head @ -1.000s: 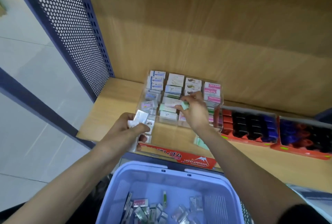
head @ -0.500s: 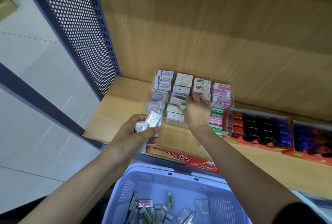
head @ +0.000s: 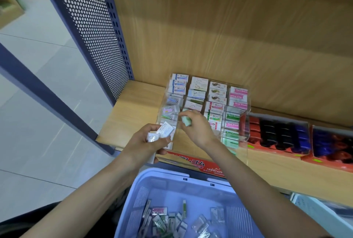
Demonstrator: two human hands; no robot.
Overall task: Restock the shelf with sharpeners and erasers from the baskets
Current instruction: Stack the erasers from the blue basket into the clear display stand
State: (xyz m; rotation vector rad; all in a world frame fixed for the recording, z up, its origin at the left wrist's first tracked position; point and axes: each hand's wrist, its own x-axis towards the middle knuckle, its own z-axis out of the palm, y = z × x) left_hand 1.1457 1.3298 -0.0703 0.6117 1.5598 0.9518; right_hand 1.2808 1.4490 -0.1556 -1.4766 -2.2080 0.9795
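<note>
Pinching a green eraser [head: 186, 120] in the right hand [head: 198, 130] — grip curled tight on it — just above the clear display case [head: 188, 147] near the shelf's [head: 131, 111] front left corner. Clutching wrapped erasers [head: 165, 130] in the left hand [head: 145, 146], grip closed round them. Looking roughly half done: back rows sitting full, front cells showing bare, plenty lying in the basket [head: 164, 173].

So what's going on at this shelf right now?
A person is filling the clear acrylic compartment display on the light wooden shelf. Their right hand pinches a small pale green eraser just above the display's middle rows. Their left hand grips a few white wrapped erasers at its front left corner. The light blue plastic basket below holds more wrapped packets.
</note>
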